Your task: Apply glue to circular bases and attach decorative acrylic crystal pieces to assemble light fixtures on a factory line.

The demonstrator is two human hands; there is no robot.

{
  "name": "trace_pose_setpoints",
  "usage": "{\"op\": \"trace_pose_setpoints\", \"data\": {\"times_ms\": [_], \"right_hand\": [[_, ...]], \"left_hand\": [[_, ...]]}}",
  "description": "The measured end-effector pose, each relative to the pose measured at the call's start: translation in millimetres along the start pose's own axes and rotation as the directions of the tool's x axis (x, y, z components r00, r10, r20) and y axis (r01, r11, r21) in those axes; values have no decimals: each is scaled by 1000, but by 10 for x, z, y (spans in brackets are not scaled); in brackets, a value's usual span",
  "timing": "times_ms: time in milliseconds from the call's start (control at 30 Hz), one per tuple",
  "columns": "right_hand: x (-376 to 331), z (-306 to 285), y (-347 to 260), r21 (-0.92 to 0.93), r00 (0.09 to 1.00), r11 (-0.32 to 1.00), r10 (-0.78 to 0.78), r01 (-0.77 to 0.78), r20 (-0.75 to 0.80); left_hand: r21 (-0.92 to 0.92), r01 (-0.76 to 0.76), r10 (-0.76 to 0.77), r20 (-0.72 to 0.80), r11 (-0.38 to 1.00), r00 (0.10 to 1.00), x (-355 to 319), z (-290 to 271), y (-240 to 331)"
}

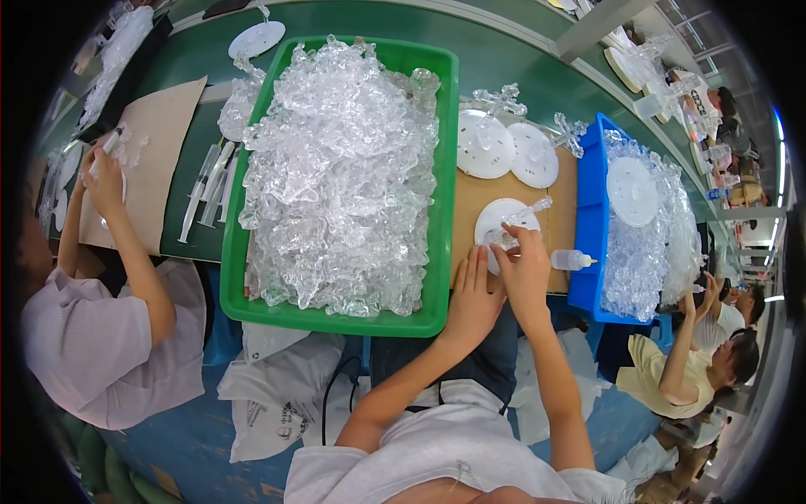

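A green tray (443,193) heaped with clear plastic parts sits on the tabletop (504,59), a blue bin (588,210) and glue bottle (571,259) to its right.

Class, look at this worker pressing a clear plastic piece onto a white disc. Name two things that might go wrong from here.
1. The small glue bottle lies on its side close to the right hand; a nudge might roll it or leak glue onto the cardboard sheet.
2. The green tray is heaped high with clear plastic pieces right beside the left hand; a bump could spill some onto the white disc.
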State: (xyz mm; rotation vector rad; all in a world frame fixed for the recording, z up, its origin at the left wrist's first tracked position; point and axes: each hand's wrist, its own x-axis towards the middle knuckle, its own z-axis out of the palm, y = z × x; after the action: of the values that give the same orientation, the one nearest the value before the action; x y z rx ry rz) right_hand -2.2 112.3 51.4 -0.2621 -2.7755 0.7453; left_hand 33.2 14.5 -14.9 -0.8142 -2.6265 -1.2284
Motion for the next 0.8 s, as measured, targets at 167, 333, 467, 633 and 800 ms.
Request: {"op": "trace_pose_setpoints", "data": {"times_ms": [167, 333, 467, 633, 800], "right_hand": [[-108, -253, 112, 481, 918, 784, 369, -393, 149], [-163, -337, 356, 756, 836, 430, 475, -493, 275], [-155, -312, 380, 749, 820, 393, 457, -534, 345], [-111, -229, 311, 567, 892, 700, 423, -434, 161], [-110, -117, 77, 332, 929, 871, 366, -362, 52]], "left_hand": [[25, 50, -50, -4, 998, 999, -96, 152, 117], [89, 17, -19, 30, 996, 999, -108, 176, 120], [94, 10, -13, 36, 995, 999, -113, 161, 94], [88, -17, 9, 88, 996, 996, -104, 126, 95], [103, -30, 24, 65, 994, 998, -144, 172, 47]]}}
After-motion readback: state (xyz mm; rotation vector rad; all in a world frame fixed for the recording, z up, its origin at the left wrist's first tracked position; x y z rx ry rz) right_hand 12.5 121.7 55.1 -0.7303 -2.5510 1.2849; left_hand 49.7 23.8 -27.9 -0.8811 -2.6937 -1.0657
